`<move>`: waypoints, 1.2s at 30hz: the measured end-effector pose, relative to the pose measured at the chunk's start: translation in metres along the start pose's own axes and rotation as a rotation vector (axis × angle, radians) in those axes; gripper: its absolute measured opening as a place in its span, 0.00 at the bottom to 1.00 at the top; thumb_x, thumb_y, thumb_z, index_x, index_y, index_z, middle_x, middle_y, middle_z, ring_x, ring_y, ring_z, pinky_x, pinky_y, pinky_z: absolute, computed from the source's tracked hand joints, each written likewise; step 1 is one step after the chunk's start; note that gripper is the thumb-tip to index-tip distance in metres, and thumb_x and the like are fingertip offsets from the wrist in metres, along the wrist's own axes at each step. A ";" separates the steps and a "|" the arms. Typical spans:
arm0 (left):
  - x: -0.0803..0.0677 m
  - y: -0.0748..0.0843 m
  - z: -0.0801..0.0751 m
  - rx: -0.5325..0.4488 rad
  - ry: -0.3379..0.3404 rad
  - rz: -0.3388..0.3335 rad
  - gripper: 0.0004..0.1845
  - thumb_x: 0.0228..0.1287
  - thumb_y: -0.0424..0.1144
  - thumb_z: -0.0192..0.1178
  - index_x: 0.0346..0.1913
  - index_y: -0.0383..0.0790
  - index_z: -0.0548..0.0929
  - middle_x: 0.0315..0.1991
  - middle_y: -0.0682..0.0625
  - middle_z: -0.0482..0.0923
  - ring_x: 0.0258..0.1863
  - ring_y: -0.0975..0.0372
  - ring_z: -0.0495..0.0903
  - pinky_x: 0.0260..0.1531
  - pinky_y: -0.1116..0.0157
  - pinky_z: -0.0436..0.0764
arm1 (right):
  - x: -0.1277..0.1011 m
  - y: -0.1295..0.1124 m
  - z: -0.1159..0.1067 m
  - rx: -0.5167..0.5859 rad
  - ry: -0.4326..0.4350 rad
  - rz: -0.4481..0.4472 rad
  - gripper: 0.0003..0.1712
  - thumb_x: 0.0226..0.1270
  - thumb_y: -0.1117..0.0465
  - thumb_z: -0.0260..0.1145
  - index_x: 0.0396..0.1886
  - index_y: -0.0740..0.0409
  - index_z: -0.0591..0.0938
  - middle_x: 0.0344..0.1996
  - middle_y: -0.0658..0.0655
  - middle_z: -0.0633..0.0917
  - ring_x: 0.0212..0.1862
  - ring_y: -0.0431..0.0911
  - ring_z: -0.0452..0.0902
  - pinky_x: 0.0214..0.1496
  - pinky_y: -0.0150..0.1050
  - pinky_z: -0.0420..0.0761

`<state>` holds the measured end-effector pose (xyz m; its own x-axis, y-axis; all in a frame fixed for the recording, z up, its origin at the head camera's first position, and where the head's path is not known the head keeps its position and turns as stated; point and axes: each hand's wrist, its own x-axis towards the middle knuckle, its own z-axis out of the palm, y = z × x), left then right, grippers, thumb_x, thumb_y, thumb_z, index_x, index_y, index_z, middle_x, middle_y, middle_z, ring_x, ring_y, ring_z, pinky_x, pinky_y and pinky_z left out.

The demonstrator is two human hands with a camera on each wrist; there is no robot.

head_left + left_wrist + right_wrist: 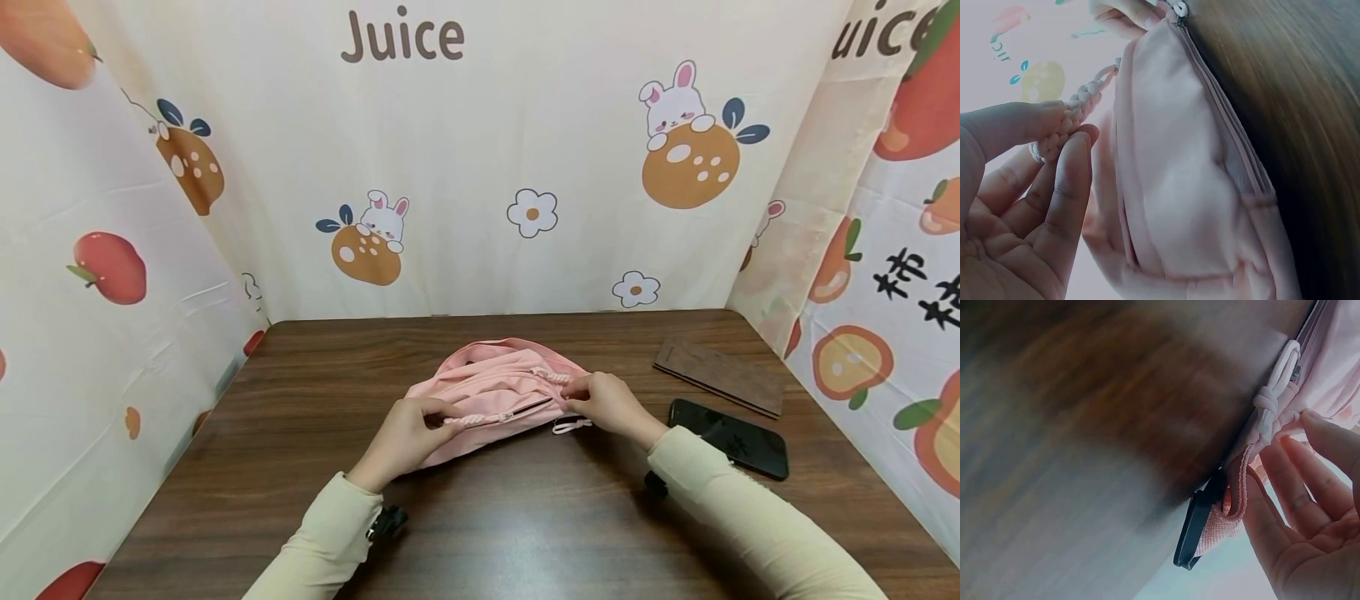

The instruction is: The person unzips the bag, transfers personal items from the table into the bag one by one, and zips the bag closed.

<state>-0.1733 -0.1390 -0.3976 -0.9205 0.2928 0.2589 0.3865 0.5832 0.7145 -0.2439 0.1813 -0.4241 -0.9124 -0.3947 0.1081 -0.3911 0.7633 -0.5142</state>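
The pink bag (495,392) lay crosswise, long axis left to right, left of the phone (731,437). The left hand (405,437) pinched the braided pull (1075,112) at its left end; the right hand (611,404) gripped its right end, equally near.

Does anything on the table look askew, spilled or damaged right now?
Nothing stands out. The pink bag lies flat, each hand pinching a braided zipper pull. The phone and wooden board lie flat to the right.
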 end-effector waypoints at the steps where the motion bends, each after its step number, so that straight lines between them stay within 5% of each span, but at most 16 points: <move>1: -0.002 -0.001 -0.001 0.000 0.002 -0.007 0.03 0.58 0.37 0.69 0.35 0.48 0.90 0.30 0.60 0.85 0.31 0.71 0.76 0.35 0.72 0.76 | 0.000 0.000 0.000 0.002 -0.001 0.003 0.09 0.62 0.59 0.70 0.40 0.56 0.89 0.37 0.54 0.89 0.35 0.41 0.79 0.39 0.40 0.78; 19: -0.029 -0.015 -0.029 -0.021 -0.043 -0.121 0.04 0.59 0.37 0.69 0.36 0.48 0.89 0.27 0.56 0.83 0.23 0.71 0.74 0.23 0.72 0.75 | -0.001 0.000 -0.001 -0.006 -0.018 0.007 0.09 0.62 0.60 0.70 0.41 0.55 0.89 0.38 0.54 0.89 0.36 0.42 0.79 0.40 0.41 0.77; 27: -0.044 -0.025 -0.043 0.032 -0.024 -0.134 0.04 0.58 0.38 0.70 0.36 0.50 0.89 0.33 0.56 0.86 0.29 0.72 0.76 0.30 0.73 0.75 | -0.001 0.000 0.000 0.012 -0.032 0.004 0.08 0.63 0.60 0.68 0.40 0.55 0.89 0.39 0.53 0.89 0.36 0.41 0.78 0.39 0.41 0.77; 36: -0.059 -0.034 -0.059 0.049 -0.038 -0.176 0.03 0.59 0.40 0.69 0.35 0.52 0.89 0.30 0.58 0.85 0.27 0.73 0.75 0.29 0.73 0.75 | 0.000 0.000 0.000 0.018 -0.030 0.022 0.08 0.63 0.60 0.68 0.40 0.54 0.89 0.41 0.54 0.89 0.37 0.43 0.78 0.40 0.41 0.77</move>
<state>-0.1353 -0.2210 -0.3993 -0.9717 0.2108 0.1070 0.2227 0.6642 0.7136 -0.2436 0.1820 -0.4239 -0.9167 -0.3932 0.0714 -0.3685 0.7628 -0.5314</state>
